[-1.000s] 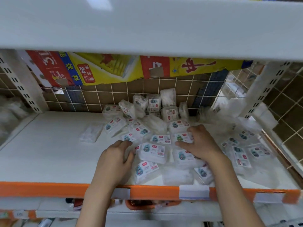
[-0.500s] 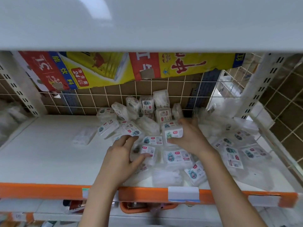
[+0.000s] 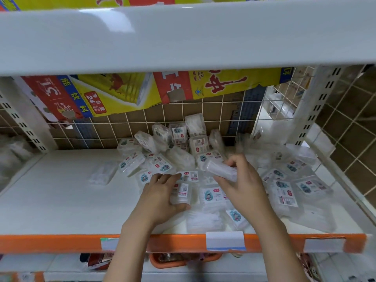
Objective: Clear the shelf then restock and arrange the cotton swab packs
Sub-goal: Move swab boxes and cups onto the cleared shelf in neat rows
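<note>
1. A white shelf (image 3: 50,200) with an orange front lip (image 3: 50,243);
2. clear cotton swab packs (image 3: 284,192) heaped across its middle and right;
3. one lone pack (image 3: 101,175) lying apart, left of the heap.

The right hand (image 3: 242,186) has lifted a clear pack (image 3: 221,170) off the heap, label turned away. The left hand (image 3: 160,198) has closed around a labelled pack (image 3: 182,193) on the shelf (image 3: 61,200).

Your one head camera looks forward and down into the shelf (image 3: 61,200) from close range. Both forearms enter from below.
</note>
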A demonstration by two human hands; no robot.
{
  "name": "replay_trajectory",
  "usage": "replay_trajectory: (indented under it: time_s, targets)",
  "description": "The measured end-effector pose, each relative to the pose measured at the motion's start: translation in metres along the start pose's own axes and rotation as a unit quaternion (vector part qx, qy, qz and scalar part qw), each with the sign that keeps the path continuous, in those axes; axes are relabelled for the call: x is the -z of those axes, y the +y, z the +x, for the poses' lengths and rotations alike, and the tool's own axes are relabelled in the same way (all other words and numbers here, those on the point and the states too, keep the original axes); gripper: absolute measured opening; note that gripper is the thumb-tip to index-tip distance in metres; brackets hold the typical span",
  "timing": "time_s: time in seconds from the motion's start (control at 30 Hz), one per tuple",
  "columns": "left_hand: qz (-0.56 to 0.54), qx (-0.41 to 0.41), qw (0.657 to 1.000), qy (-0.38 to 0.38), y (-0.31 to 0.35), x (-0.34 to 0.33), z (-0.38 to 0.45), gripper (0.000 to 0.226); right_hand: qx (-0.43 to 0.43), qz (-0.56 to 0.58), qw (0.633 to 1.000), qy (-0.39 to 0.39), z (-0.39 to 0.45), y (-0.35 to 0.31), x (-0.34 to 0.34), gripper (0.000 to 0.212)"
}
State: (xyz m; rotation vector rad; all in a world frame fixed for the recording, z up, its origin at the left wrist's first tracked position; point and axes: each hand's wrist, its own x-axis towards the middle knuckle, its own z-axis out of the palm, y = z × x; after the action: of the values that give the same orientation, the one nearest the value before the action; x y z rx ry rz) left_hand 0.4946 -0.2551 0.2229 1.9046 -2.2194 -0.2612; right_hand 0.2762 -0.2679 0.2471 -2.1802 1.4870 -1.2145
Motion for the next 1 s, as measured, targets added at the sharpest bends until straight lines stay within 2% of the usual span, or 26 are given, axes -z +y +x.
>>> replay_trajectory:
  time_s: [0.17, 0.3, 0.47, 0.6, 0.73, 0.87, 1.0]
  targets:
    - [0.051, 0.019, 0.998, 0.026, -0.004, 0.007, -0.002, 0.087, 0.001, 0.021, 1.0, 0.001, -0.004, -0.007, -0.011, 0.038]
    - [-0.021, 0.011, 0.995, 0.1, -0.021, 0.018, -0.014, 0.096, 0.001, 0.058, 0.998, -0.016, -0.004, -0.022, -0.02, 0.033]
    - [-0.115, 0.005, 0.973, 0.199, -0.06, 0.032, -0.042, 0.073, 0.032, 0.056, 0.998, -0.013, 0.005, -0.05, -0.051, 0.03]
    - [-0.137, 0.026, 0.964, 0.225, -0.104, 0.052, -0.065, 0.064, 0.044, 0.08, 0.996, -0.015, 0.007, -0.086, -0.084, 0.032]
    - [-0.122, 0.054, 0.964, 0.232, -0.158, 0.074, -0.086, 0.068, 0.072, 0.07, 0.995, 0.012, 0.006, -0.131, -0.122, 0.03]
    - [-0.112, 0.058, 0.956, 0.264, -0.203, 0.085, -0.098, 0.069, 0.049, 0.066, 0.997, 0.0, 0.002, -0.167, -0.159, 0.032]
    - [-0.146, 0.067, 0.946, 0.281, -0.243, 0.09, -0.107, 0.072, -0.027, 0.073, 0.996, -0.031, -0.007, -0.196, -0.189, 0.039]
